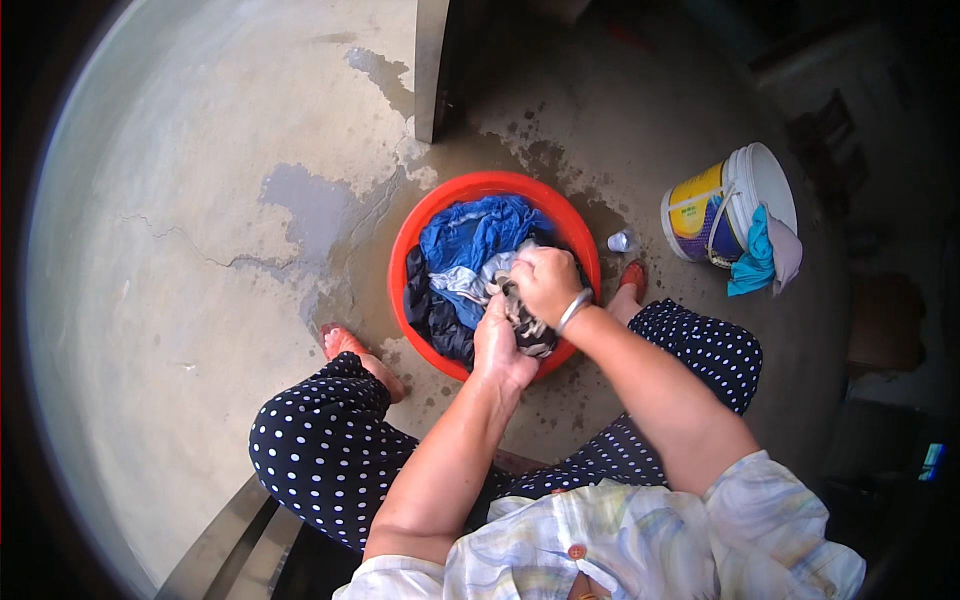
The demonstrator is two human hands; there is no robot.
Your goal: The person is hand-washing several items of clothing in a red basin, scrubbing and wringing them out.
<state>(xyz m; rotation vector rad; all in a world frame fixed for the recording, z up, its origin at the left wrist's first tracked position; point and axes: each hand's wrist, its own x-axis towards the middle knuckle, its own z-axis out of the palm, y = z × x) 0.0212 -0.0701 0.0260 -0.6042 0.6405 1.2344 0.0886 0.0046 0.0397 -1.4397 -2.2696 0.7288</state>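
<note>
A round red basin (490,182) stands on the floor between my feet, full of wet-looking clothes. My left hand (503,350) is closed round a bunched dark-and-beige patterned cloth (530,335) at the basin's near right side. Just above and to the right, my right hand (547,285), with a silver bangle at the wrist, is clenched on the same cloth. Blue cloth (480,228) lies at the far side of the basin. Black cloth (440,320) fills its left side, with a pale bluish-white piece (460,282) in the middle. My fingers partly hide the gripped cloth.
To the right, a white bucket (735,205) with a yellow and purple label leans over, turquoise and pinkish cloths (765,255) hanging over its rim. A small clear object (621,241) lies beside the basin. Beyond it stands a post (430,70). Damp patches mark the concrete floor (190,250).
</note>
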